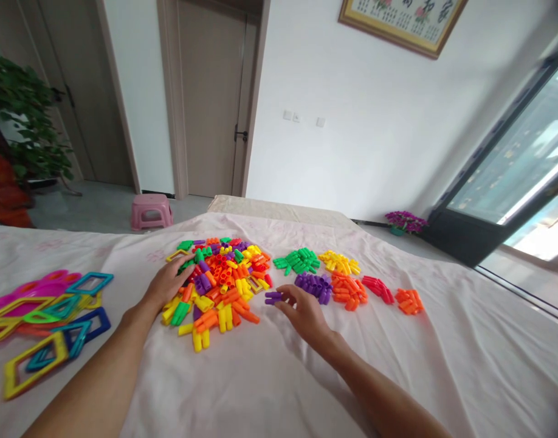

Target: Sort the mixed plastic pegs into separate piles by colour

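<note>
A: Right hand?

B: Fingers bent, thumb and fingertips closed in a pinch on a purple two-pronged building piece. Prongs pointed left, toward the mixed pile. The piece was in the gap between that pile and the purple heap, which lay just behind the hand.

A: And the left hand?

B: At the left edge of the mixed pile, fingers loosely curved over the near pieces. Could not tell whether it had hold of any; the fingertips were lost among them.

A: Make-up of the pile?

B: Orange, yellow, red, green and purple plastic pieces, jumbled. A few yellow and orange ones lay along its near side.

A: Heaps on the right?

B: Single-coloured. Green heap and yellow heap at the back; the purple one in front of the green, then a larger orange heap, a red heap and a smaller orange heap farther right.

A: Far left?

B: Flat plastic frames, yellow and blue among them, overlapping, well apart from the pile. Everything lay on a pale, creased cloth. Pink stool stood on the floor beyond.
</note>
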A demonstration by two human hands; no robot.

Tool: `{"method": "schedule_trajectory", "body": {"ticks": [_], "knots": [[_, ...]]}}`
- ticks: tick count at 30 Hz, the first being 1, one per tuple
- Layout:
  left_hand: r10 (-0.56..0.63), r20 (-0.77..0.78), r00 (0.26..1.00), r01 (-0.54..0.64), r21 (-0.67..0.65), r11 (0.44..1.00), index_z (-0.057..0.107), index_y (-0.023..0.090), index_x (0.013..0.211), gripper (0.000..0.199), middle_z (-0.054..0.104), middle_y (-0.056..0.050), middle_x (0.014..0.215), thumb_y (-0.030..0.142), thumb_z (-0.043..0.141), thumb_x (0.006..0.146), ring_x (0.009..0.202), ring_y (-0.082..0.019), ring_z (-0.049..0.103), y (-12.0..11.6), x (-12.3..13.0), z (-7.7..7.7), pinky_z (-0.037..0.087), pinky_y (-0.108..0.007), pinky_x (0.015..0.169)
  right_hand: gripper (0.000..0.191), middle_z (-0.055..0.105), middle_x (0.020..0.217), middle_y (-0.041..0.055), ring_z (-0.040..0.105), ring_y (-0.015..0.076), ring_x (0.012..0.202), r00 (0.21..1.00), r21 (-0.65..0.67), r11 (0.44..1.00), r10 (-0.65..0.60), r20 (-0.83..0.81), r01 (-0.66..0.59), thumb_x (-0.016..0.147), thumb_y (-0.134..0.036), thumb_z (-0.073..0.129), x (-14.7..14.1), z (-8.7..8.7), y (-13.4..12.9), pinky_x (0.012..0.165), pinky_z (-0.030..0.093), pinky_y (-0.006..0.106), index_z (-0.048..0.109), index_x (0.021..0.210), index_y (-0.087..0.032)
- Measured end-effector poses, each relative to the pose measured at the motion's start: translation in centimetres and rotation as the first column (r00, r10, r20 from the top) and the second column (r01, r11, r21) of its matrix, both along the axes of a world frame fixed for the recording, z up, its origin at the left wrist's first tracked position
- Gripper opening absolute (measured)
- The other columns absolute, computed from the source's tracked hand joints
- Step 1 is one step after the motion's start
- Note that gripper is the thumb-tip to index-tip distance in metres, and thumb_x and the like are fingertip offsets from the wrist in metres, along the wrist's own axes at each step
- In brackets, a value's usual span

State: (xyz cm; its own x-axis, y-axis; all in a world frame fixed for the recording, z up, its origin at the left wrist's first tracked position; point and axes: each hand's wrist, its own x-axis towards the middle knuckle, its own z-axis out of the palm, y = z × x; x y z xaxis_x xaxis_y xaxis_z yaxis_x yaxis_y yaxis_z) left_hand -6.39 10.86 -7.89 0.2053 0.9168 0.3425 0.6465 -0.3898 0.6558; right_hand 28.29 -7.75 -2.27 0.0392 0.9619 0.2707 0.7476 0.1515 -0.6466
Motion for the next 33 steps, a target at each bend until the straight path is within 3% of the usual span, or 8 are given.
{"method": "schedule_trajectory", "body": {"ticks": [6, 9, 13, 20, 28, 33], "knots": [[-0.002, -0.001, 1.0, 0.002, -0.005, 1.0, 0.059, 0.016, 0.139, 0.067, 0.056, -0.011, 0.146, 0.058, 0.042, 0.09, 0.138, -0.026, 0.048, 0.1, 0.0, 0.0, 0.033, -0.038, 0.118, 0.031, 0.072, 0.105, 0.0051, 0.066, 0.02, 0.086, 0.918, -0.049, 0.964, -0.233, 0.322, 0.262, 0.094, -0.039, 0.058, 5.0, -0.7, -1.8, 0.073, 0.045, 0.03, 0.064, 0.119, -0.022], [0.004, -0.006, 1.0, -0.004, -0.002, 1.0, 0.059, 0.018, 0.139, 0.066, 0.056, -0.009, 0.147, 0.058, 0.043, 0.089, 0.138, -0.026, 0.048, 0.2, -0.1, -0.2, 0.033, -0.038, 0.117, 0.031, 0.07, 0.107, 0.0066, 0.065, 0.0214, 0.093, 0.842, -0.07, 0.947, -0.243, 0.481, 0.314, 0.098, -0.039, 0.052, 5.2, -0.7, -2.4, 0.072, 0.043, 0.03, 0.062, 0.122, -0.022], [0.005, -0.004, 1.0, -0.005, 0.0, 1.0, 0.059, 0.018, 0.138, 0.065, 0.055, -0.009, 0.147, 0.058, 0.044, 0.09, 0.138, -0.026, 0.049, 0.2, -0.2, -0.3, 0.034, -0.038, 0.117, 0.03, 0.069, 0.11, 0.0073, 0.064, 0.0219, 0.098, 0.795, -0.128, 0.939, -0.19, 0.577, 0.318, 0.099, -0.038, 0.05, 4.4, -0.6, -2.2, 0.069, 0.039, 0.029, 0.061, 0.122, -0.024], [0.006, -0.008, 1.0, -0.006, -0.007, 1.0, 0.06, 0.017, 0.137, 0.066, 0.057, -0.01, 0.145, 0.058, 0.043, 0.089, 0.137, -0.027, 0.048, -0.2, 0.0, 0.3, 0.035, -0.041, 0.117, 0.022, 0.065, 0.112, 0.0083, 0.061, 0.0223, 0.102, 0.793, -0.134, 0.939, -0.184, 0.58, 0.315, 0.093, -0.033, 0.057, 4.2, 0.2, -2.3, 0.071, 0.038, 0.028, 0.066, 0.11, -0.022], [-0.003, -0.004, 1.0, 0.002, -0.027, 1.0, 0.059, 0.015, 0.138, 0.069, 0.053, -0.012, 0.148, 0.06, 0.042, 0.088, 0.139, -0.027, 0.046, -0.2, 0.0, 0.3, 0.033, -0.04, 0.118, 0.022, 0.067, 0.108, 0.0088, 0.062, 0.0214, 0.099, 0.881, -0.237, 0.941, -0.111, 0.459, 0.242, 0.086, -0.024, 0.059, 5.4, 0.4, -3.2, 0.08, 0.039, 0.028, 0.066, 0.106, -0.018], [-0.009, -0.006, 1.0, 0.009, -0.018, 1.0, 0.059, 0.014, 0.137, 0.068, 0.054, -0.012, 0.148, 0.059, 0.042, 0.089, 0.139, -0.027, 0.047, -0.1, 0.0, 0.2, 0.032, -0.04, 0.118, 0.021, 0.066, 0.103, 0.0087, 0.061, 0.021, 0.093, 0.891, -0.141, 0.944, -0.223, 0.396, 0.299, 0.085, -0.025, 0.06, 6.0, -0.1, -3.0, 0.074, 0.04, 0.028, 0.063, 0.104, -0.017]]}}
